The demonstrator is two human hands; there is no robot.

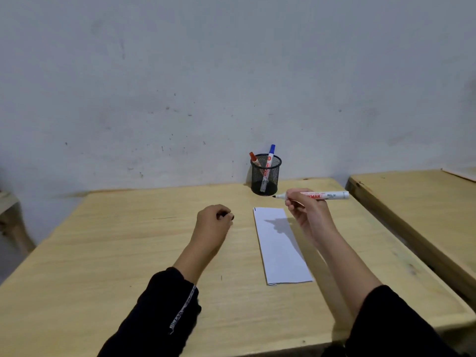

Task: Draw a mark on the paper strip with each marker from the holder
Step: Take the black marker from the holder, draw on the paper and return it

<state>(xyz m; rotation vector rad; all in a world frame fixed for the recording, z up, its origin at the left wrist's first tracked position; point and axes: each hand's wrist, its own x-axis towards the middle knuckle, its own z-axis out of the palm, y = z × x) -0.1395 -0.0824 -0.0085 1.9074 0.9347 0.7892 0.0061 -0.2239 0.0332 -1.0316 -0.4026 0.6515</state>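
Note:
A white paper strip [279, 244] lies on the wooden table [128, 240], with a short black mark at its far left corner. My right hand [301, 210] holds an uncapped black marker [327, 195] level above the strip's far end, tip pointing left. My left hand [215, 220] is closed left of the strip, with a small black thing that looks like the marker's cap showing between its fingers. A black mesh holder [265, 176] stands at the table's far edge with a red marker [253, 157] and a blue marker [270, 154] in it.
A grey wall rises right behind the table. A second wooden table [417, 202] stands to the right across a narrow gap. Part of another piece of furniture [10, 210] shows at the far left.

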